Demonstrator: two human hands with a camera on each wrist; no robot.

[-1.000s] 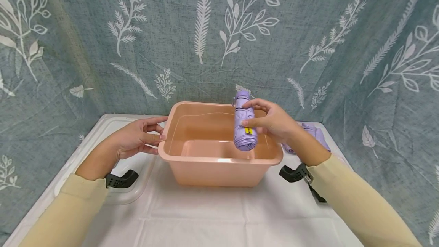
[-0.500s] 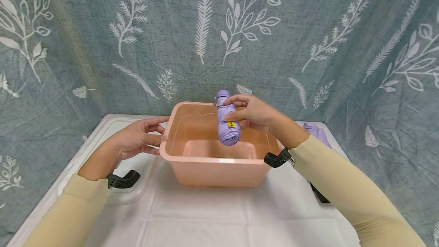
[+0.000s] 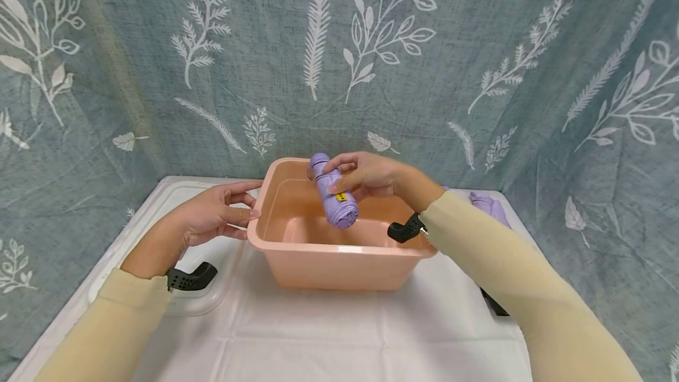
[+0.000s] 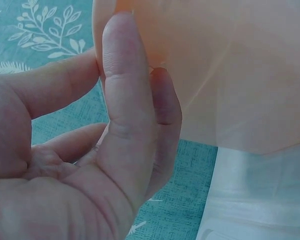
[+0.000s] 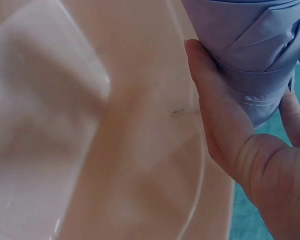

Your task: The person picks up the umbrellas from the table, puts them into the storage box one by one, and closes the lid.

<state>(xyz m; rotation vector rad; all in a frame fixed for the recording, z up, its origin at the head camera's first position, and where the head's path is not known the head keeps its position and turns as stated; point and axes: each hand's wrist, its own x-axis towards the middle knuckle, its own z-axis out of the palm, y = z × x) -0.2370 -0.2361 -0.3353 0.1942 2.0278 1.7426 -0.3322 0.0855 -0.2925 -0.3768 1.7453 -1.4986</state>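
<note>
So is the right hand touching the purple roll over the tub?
Touching. The right wrist view shows the right hand gripping the purple roll, thumb against its side with no gap.

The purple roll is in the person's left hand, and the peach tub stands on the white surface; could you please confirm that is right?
Only the side is wrong: the head view shows the purple roll in the right hand. The peach tub does stand on the white surface.
</note>
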